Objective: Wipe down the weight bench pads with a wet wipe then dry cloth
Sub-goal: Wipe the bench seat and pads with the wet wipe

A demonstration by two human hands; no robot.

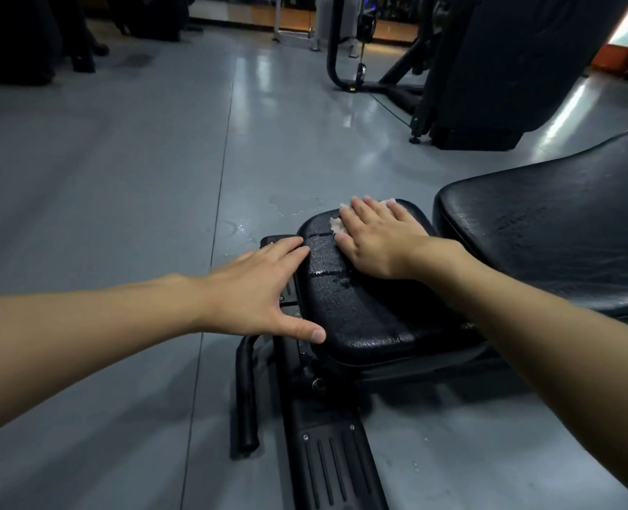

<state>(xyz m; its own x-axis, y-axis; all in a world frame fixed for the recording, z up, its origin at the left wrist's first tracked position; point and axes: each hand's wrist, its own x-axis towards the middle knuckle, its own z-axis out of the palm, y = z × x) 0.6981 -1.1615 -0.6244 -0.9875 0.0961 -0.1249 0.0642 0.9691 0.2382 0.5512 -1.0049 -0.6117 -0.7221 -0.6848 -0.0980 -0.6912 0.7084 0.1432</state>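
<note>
Wet wipe (336, 224) — likely limp, best pinned flat — is pressed onto seat pad (364, 314) by right hand (375, 241), fingers (366, 212) straight; left hand (261, 288) is spread open at the pad's edge.

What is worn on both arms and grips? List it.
Nothing is worn that shows. The left arm and right arm are bare, with no sleeves in view. The left grip and right grip have no gloves, rings or wristbands.
</note>
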